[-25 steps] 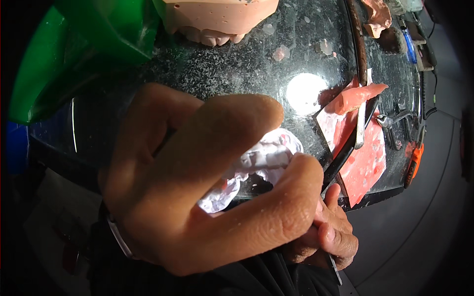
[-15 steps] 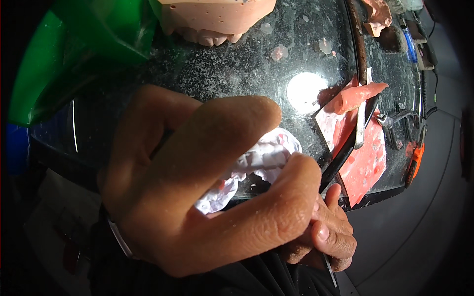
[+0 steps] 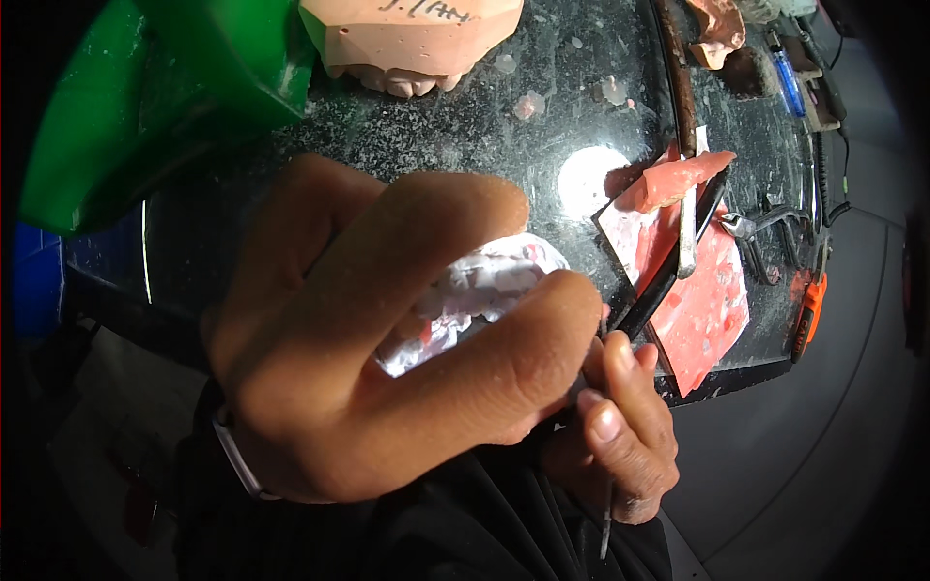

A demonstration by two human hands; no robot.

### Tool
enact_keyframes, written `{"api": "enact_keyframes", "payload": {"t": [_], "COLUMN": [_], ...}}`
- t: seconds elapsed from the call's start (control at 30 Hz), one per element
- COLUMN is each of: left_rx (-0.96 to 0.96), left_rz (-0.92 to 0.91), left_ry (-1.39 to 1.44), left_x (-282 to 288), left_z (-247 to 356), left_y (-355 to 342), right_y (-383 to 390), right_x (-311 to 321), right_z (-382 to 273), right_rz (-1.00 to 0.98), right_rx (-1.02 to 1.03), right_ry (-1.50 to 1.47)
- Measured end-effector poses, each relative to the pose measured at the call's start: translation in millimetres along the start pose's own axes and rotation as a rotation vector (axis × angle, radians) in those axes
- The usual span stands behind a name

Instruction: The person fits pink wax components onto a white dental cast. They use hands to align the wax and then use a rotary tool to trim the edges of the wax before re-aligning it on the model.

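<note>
My left hand (image 3: 334, 387) is closed around a small white dental cast (image 3: 489, 276), its thumb and index finger on either side of it. The cast has a bumpy, shiny surface with a little pink wax on it, and much of it is hidden behind the fingers. Just right of it and lower, my right hand (image 3: 635, 436) grips a thin metal carving tool (image 3: 607, 523), whose shaft points down below the fingers. The tool's upper end is close to the cast, but the left fingers partly hide it, so I cannot tell whether they touch.
A pink plaster dental model (image 3: 417, 48) stands at the back beside a green container (image 3: 242, 107). To the right, pink wax sheets (image 3: 712, 324) lie under a wooden-handled wax knife (image 3: 689, 228). Beyond are pliers (image 3: 760, 225), an orange-handled cutter (image 3: 810, 310) and a blue pen (image 3: 789, 82).
Both hands have shifted slightly left in view, along with the table items. The right fingers have changed position, and the tool's shaft now hangs more upright.
</note>
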State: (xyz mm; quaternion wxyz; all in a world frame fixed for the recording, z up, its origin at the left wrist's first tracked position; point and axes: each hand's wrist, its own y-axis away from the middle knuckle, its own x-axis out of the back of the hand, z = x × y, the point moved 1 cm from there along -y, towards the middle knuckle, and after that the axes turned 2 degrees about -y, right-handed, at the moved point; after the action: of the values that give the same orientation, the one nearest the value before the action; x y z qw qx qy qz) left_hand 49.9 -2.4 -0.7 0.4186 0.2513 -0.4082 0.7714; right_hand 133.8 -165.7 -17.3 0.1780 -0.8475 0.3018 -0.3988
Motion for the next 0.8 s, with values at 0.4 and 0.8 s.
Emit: {"api": "enact_keyframes", "payload": {"t": [0.4,0.8], "left_rx": [-0.024,-0.022], "left_rz": [0.088,-0.239], "left_ry": [0.051,-0.177], "left_x": [1.2,23.5], "left_z": [-1.2,12.9], "left_y": [5.4,-18.6], "right_y": [-2.7,-0.5], "right_x": [-2.1,-10.3], "right_z": [4.0,3.1], "right_rz": [0.026,0.068], "right_rx": [0.065,0.141], "right_ry": [-0.062,0.078]}}
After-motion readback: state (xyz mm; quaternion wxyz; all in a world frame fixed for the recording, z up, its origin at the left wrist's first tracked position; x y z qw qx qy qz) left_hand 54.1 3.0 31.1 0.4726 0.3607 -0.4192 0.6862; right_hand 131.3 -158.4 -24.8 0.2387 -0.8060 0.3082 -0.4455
